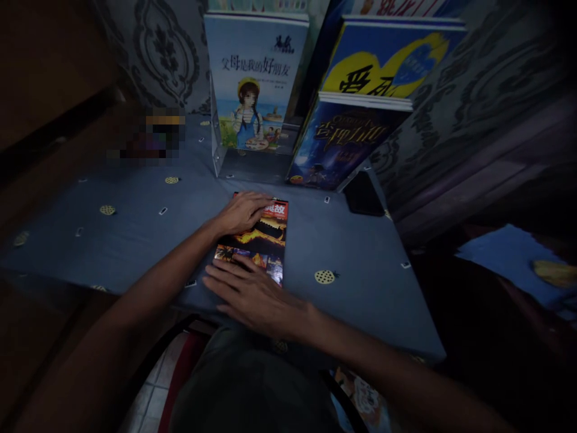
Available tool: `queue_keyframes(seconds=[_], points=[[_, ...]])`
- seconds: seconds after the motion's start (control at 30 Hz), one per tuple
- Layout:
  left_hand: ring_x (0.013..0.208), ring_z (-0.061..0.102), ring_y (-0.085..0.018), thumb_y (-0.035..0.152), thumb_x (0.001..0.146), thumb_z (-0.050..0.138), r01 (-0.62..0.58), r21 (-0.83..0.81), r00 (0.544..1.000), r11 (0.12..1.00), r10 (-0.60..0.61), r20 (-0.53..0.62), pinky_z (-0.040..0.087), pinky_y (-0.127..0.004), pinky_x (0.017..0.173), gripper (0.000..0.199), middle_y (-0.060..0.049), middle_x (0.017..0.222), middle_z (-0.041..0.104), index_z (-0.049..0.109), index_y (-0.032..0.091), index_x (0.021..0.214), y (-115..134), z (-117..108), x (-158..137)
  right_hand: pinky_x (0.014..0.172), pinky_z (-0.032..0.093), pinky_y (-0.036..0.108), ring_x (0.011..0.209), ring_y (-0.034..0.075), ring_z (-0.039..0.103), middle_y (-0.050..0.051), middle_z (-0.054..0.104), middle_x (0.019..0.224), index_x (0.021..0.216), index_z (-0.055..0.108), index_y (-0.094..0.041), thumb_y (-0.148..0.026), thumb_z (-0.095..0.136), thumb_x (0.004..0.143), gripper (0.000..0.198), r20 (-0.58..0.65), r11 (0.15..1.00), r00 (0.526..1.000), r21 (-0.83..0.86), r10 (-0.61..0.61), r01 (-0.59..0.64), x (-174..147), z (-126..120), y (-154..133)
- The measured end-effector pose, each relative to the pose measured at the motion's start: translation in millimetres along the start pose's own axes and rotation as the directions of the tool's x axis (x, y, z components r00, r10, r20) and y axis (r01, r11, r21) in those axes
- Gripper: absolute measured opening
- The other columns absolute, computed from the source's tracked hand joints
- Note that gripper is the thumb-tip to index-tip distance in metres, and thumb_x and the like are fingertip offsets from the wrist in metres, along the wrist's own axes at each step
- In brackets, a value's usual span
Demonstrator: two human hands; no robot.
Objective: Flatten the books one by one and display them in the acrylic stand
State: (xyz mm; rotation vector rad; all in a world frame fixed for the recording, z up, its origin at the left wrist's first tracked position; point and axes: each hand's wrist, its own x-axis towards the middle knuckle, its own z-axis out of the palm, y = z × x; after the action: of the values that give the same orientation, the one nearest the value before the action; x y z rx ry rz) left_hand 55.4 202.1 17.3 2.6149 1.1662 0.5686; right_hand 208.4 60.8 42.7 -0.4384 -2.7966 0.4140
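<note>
A book (265, 237) with a dark cover, orange-lit pictures and a red band of white characters lies on the cloth-covered table (360, 258) in front of me. My left hand (246, 211) rests flat across its top part, fingers stretched to the right. Over the lower edge lies my right hand (252, 294), its fingers spread and pointing left. Both palms face down, and neither hand grips anything. Parts of the cover are hidden under the hands.
Behind the book, a clear stand (246, 165) holds a light-blue picture book (255, 54). To its right stand a dark-blue book (347, 141) and a blue-and-yellow book (392, 57). A black phone-like slab (363, 193) lies near the table's right edge.
</note>
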Motion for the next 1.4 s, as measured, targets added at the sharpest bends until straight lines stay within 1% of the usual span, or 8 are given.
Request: queue_keyframes(seconds=[0.2, 0.57, 0.7, 0.87, 0.97, 1.07, 1.2, 1.4], points=[[0.133, 0.054, -0.023, 0.024, 0.099, 0.041, 0.008, 0.015, 1.0, 1.0, -0.008, 0.019, 0.038, -0.044, 0.113, 0.042, -0.009, 0.142, 0.062, 0.062, 0.019, 0.134, -0.7, -0.2, 0.1, 0.126, 0.025, 0.044, 0.146, 0.02, 0.04, 0.01, 0.054, 0.15, 0.144, 0.05, -0.016, -0.032, 0.05, 0.104, 0.043, 0.063, 1.0, 0.998, 0.021, 0.015, -0.016, 4.7, 6.7, 6.5], [0.135, 0.052, -0.024, 0.021, 0.095, 0.043, 0.017, -0.004, 0.999, 1.0, -0.017, 0.032, 0.037, -0.047, 0.114, 0.045, -0.007, 0.144, 0.06, 0.06, 0.021, 0.137, 0.2, -1.7, -0.3, 0.12, 0.039, 0.044, 0.137, 0.018, 0.053, 0.008, 0.065, 0.139, 0.142, 0.051, -0.018, -0.02, 0.047, 0.103, 0.039, -0.081, 0.989, 0.989, 0.093, 0.126, -0.118, -79.6, -11.4, 14.7], [0.135, 0.052, -0.023, 0.022, 0.096, 0.043, 0.02, 0.012, 1.0, 1.0, -0.02, 0.023, 0.036, -0.048, 0.114, 0.043, -0.007, 0.145, 0.06, 0.061, 0.021, 0.135, -1.4, 1.1, -0.9, 0.118, 0.042, 0.046, 0.136, 0.019, 0.054, 0.007, 0.067, 0.137, 0.144, 0.05, -0.02, -0.016, 0.047, 0.102, 0.042, -0.128, 0.981, 0.977, 0.113, 0.17, -0.156, -96.9, -13.4, 12.3], [0.129, 0.055, -0.025, 0.019, 0.096, 0.043, 0.039, 0.124, 0.998, 0.991, -0.034, -0.048, 0.04, -0.046, 0.111, 0.038, -0.011, 0.139, 0.062, 0.063, 0.018, 0.128, 11.8, -4.8, -2.9, 0.118, 0.041, 0.048, 0.131, 0.018, 0.059, 0.007, 0.069, 0.134, 0.144, 0.052, -0.022, -0.015, 0.05, 0.1, 0.044, -0.146, 0.979, 0.972, 0.116, 0.184, -0.168, -95.5, -13.8, 10.5], [0.113, 0.06, -0.028, 0.019, 0.097, 0.041, 0.193, 0.319, 0.978, 0.928, -0.157, -0.134, 0.047, -0.045, 0.099, 0.032, -0.015, 0.12, 0.066, 0.067, 0.016, 0.115, 28.4, -15.8, -11.4, 0.118, 0.041, 0.049, 0.132, 0.019, 0.058, 0.007, 0.068, 0.134, 0.142, 0.053, -0.021, -0.015, 0.05, 0.101, 0.042, -0.133, 0.976, 0.972, 0.127, 0.195, -0.179, -93.7, -15.7, 9.6], [0.099, 0.061, -0.028, 0.021, 0.097, 0.042, 0.37, 0.422, 0.928, 0.828, -0.309, -0.208, 0.051, -0.039, 0.085, 0.026, -0.013, 0.103, 0.065, 0.066, 0.017, 0.107, 40.7, -26.0, -29.7, 0.118, 0.043, 0.048, 0.135, 0.019, 0.055, 0.007, 0.067, 0.136, 0.143, 0.052, -0.021, -0.016, 0.051, 0.1, 0.043, -0.124, 0.973, 0.973, 0.148, 0.197, -0.178, -94.9, -15.3, 8.8], [0.093, 0.063, -0.026, 0.023, 0.098, 0.042, 0.456, 0.349, 0.89, 0.819, -0.424, -0.169, 0.052, -0.036, 0.079, 0.026, -0.011, 0.098, 0.064, 0.064, 0.018, 0.111, 40.1, -32.4, -56.2, 0.114, 0.048, 0.046, 0.137, 0.021, 0.052, 0.01, 0.066, 0.137, 0.145, 0.05, -0.018, -0.02, 0.053, 0.099, 0.046, -0.144, 0.968, 0.966, 0.159, 0.215, -0.192, -95.2, -11.1, 5.7], [0.104, 0.064, -0.024, 0.019, 0.094, 0.043, 0.38, 0.17, 0.925, 0.909, -0.37, -0.088, 0.049, -0.038, 0.098, 0.034, -0.008, 0.11, 0.07, 0.064, 0.019, 0.12, 17.7, -34.9, -51.5, 0.117, 0.043, 0.047, 0.142, 0.027, 0.046, 0.015, 0.058, 0.145, 0.15, 0.043, -0.015, -0.026, 0.059, 0.097, 0.056, -0.065, 0.962, 0.968, 0.14, 0.244, -0.233, -59.7, -7.4, -17.4]])
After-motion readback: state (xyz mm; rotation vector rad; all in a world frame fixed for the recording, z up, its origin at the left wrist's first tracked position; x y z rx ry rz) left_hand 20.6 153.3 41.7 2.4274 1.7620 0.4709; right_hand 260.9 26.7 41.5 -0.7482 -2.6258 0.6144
